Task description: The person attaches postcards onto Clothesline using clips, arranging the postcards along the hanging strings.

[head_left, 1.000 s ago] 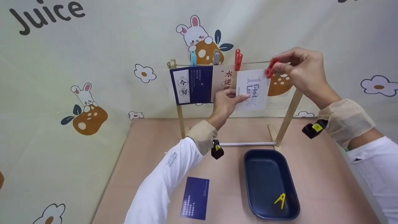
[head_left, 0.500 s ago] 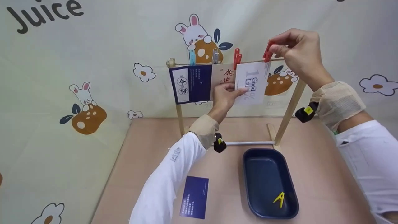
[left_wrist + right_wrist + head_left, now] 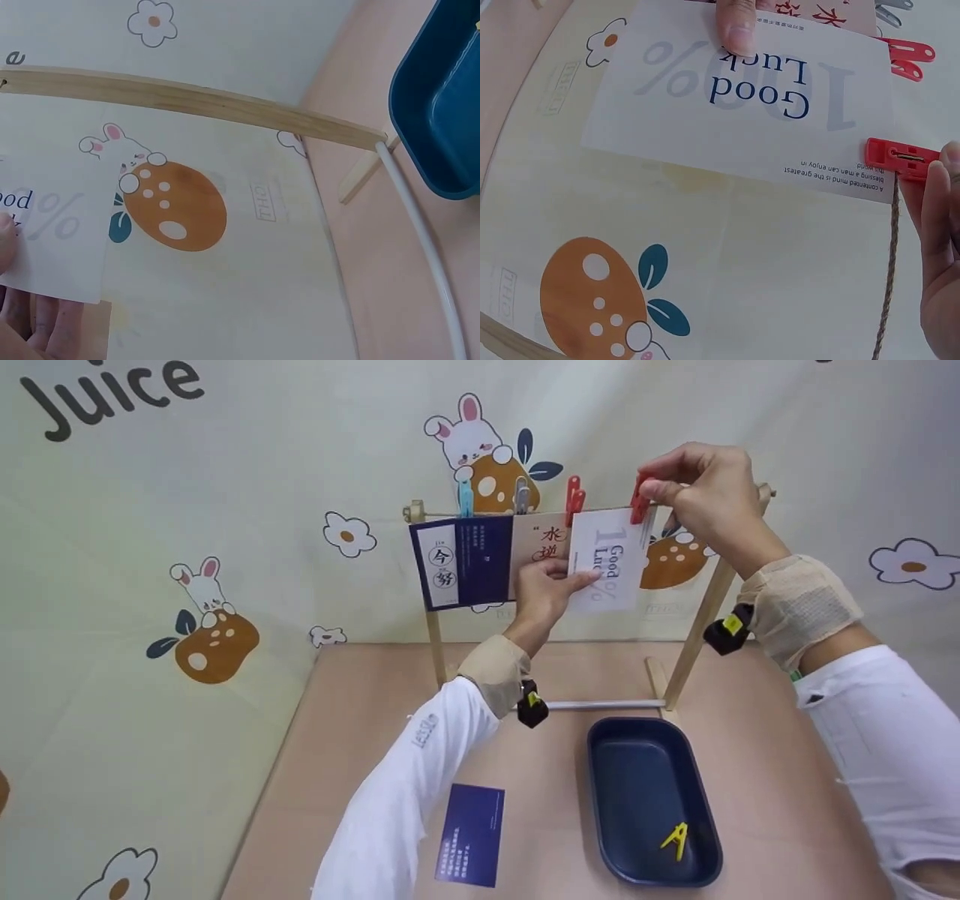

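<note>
A white card (image 3: 626,559) printed "Good Luck" hangs upright at the rope, its left edge pinched by my left hand (image 3: 546,589), thumb in front and fingers behind. My right hand (image 3: 716,499) pinches a red clothespin (image 3: 639,499) between thumb and index finger. In the right wrist view, that clothespin (image 3: 900,157) sits over the card's top corner right at the twine (image 3: 891,262). Left of it hang a beige card (image 3: 527,551) with red characters and a dark blue and white card (image 3: 480,562), under blue (image 3: 466,499), grey (image 3: 522,497) and red (image 3: 574,502) clothespins.
The rope spans a wooden frame (image 3: 701,634) with a white bottom bar (image 3: 600,706). In front of it, a dark blue tray (image 3: 595,802) holds a yellow clothespin (image 3: 676,840). A dark blue card (image 3: 471,836) lies on the table left of the tray.
My right hand has raised the red clothespin from beside the card's edge to the rope, then shifted slightly left onto the card's top corner. My left hand has lifted the white card a little.
</note>
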A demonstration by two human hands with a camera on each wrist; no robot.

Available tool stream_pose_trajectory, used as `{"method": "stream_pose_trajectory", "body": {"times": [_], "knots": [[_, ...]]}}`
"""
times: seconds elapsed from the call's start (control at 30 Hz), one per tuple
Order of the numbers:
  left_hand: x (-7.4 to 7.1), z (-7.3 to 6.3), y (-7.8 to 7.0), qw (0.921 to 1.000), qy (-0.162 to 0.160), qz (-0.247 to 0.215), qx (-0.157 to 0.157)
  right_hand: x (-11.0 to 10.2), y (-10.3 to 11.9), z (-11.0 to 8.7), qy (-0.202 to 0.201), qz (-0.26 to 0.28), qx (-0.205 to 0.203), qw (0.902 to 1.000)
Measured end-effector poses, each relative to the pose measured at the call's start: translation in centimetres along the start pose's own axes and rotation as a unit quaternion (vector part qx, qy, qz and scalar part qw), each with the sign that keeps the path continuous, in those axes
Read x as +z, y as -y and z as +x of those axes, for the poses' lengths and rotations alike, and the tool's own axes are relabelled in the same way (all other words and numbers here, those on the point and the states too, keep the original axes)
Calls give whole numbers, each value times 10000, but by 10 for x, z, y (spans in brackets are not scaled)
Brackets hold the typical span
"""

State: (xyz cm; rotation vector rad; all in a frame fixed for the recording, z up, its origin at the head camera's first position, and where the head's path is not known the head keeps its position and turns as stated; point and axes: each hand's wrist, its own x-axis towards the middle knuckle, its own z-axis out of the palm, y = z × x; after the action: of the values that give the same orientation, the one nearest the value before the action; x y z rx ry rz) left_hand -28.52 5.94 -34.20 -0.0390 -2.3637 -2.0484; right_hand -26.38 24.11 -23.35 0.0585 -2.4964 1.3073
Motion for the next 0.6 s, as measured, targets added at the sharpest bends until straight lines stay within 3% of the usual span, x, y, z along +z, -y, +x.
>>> {"method": "stream_pose_trajectory", "body": {"times": [0.33,0.6], "knots": [[-2,1,5,10000,-6,-47,-4,6,-8,-2,277,705,4,9971],[-4,-1,6,9998,149,92,58,7,-15,-5,309,761,-6,9966]]}}
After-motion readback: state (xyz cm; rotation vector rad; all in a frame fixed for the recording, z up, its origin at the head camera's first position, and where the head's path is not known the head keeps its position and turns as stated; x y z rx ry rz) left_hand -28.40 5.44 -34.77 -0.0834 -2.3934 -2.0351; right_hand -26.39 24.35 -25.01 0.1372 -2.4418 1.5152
